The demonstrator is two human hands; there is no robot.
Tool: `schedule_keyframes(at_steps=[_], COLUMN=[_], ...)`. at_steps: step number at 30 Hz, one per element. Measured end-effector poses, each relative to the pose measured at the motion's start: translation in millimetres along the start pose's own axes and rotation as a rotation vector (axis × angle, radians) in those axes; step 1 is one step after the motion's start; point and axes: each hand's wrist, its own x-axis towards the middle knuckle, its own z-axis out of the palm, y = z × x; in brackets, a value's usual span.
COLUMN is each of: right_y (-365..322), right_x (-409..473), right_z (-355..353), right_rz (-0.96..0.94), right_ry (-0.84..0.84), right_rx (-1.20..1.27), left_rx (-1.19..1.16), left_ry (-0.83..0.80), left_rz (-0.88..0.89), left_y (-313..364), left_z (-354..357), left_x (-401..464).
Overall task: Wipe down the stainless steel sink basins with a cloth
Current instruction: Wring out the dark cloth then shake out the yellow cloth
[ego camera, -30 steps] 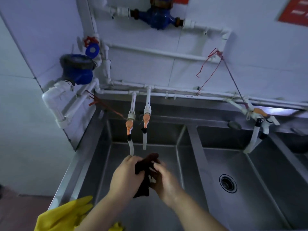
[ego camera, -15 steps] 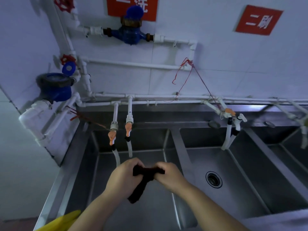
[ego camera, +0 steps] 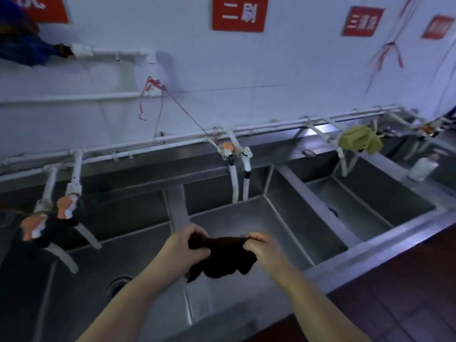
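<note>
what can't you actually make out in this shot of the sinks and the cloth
- Head view: the middle basin drain is hidden behind the dark cloth and both hands, left hand and right hand.
- Third basin drain: mostly hidden by the divider.
- Left sign: cut off by the top edge.
- Far right sign: too blurred to read.

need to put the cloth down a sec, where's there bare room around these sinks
Bare steel: the middle basin floor right of the cloth, and the front rim beside the right hand. Crowded: taps and a green rag along the back, a bottle at far right.
</note>
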Motion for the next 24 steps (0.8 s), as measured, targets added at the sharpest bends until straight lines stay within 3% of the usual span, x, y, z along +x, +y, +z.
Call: schedule_keyframes(at_steps=[8,11,15,24], right_y=[89,110,140,175], right_x=[-53,-66,-74,-50], right_z=[-197,-248,-313,-448], right_rz=[-0.039,-0.017,0.092,0.156], right_ry=[0.125,0.263,0.502,0.702], right_rx=[-0.351,-0.403,-0.167,0.069], left_rx=[0.036,0.013,-0.017,-0.118], left_ry=[-0.109,-0.144,-0.179,-0.325], left_rz=[0.181,0.229,0.220,0.199], left_y=[142,179,210,256], left_z=[211,262,314,429], left_x=[50,62,92,190])
